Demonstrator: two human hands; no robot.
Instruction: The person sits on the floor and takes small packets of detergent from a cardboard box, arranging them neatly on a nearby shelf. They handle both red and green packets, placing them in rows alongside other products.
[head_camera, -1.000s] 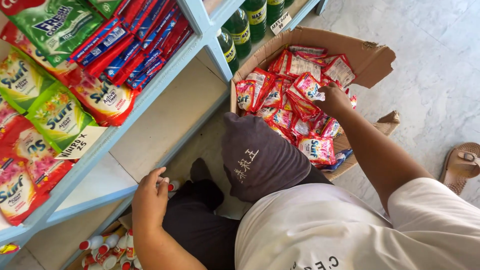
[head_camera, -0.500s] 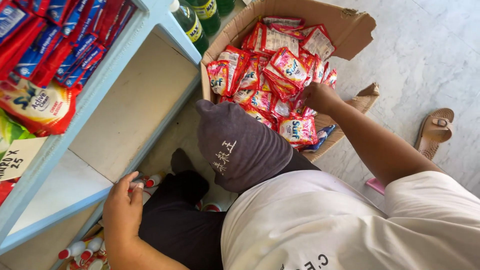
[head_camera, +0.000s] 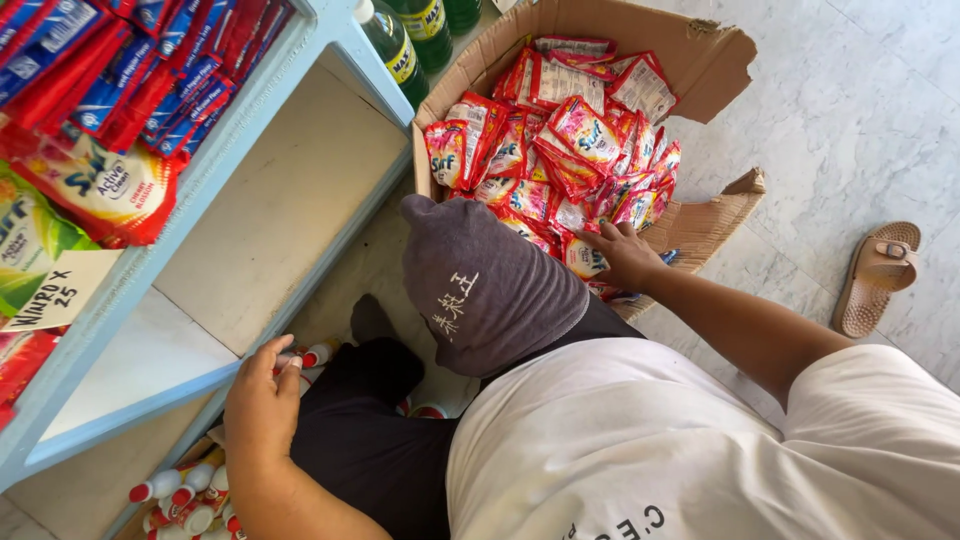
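My right hand (head_camera: 625, 255) lies with its fingers spread on the red and pink detergent sachets (head_camera: 560, 140) at the near edge of an open cardboard box (head_camera: 715, 60); it touches them without lifting any. My left hand (head_camera: 262, 400) rests at the front edge of the lowest light blue shelf board (head_camera: 150, 410). Its fingertips are beside small white bottles with red caps (head_camera: 305, 355), and nothing is held. A grey cloth (head_camera: 490, 290) hangs between my arms over my dark trousers.
The blue shelf unit (head_camera: 250, 120) on the left carries red, blue and green packets above a bare board. Green bottles (head_camera: 400, 45) stand by the box. More small red-capped bottles (head_camera: 185, 490) lie below the shelf. A tan sandal (head_camera: 880, 275) sits on the marble floor at right.
My right hand has drawn back from the middle of the box to its near edge. The left hand has stayed at the shelf edge while the view shifted left.
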